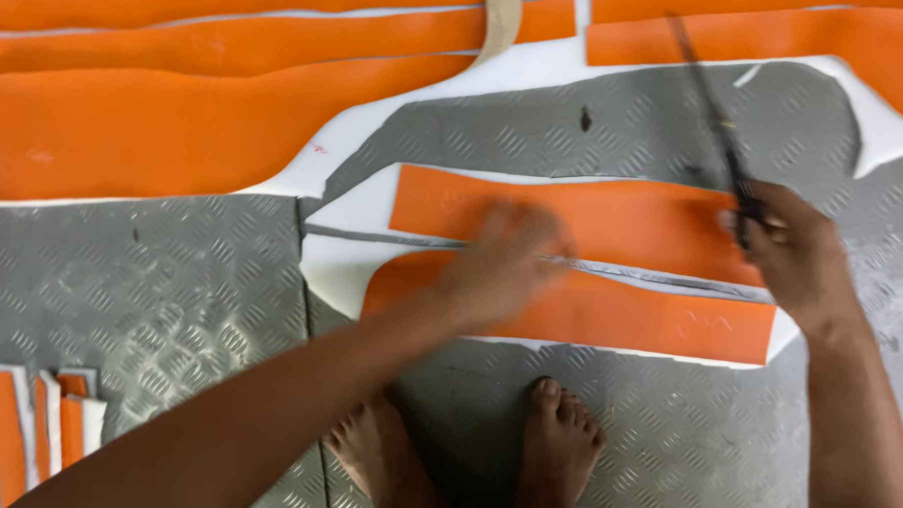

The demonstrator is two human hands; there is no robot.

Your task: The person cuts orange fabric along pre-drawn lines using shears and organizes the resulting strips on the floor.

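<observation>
Head view: scissors in right hand.

Both forearms are bare — no sleeves, watch or rings in view — and the feet are unshod.

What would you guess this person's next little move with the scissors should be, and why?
Probably lower the scissors to the cut line. The right hand holds them raised, blades pointing away, while the left hand presses the orange strips flat on the metal floor.

left hand spread flat palm-down, right hand fisted, both arms outstretched
</observation>
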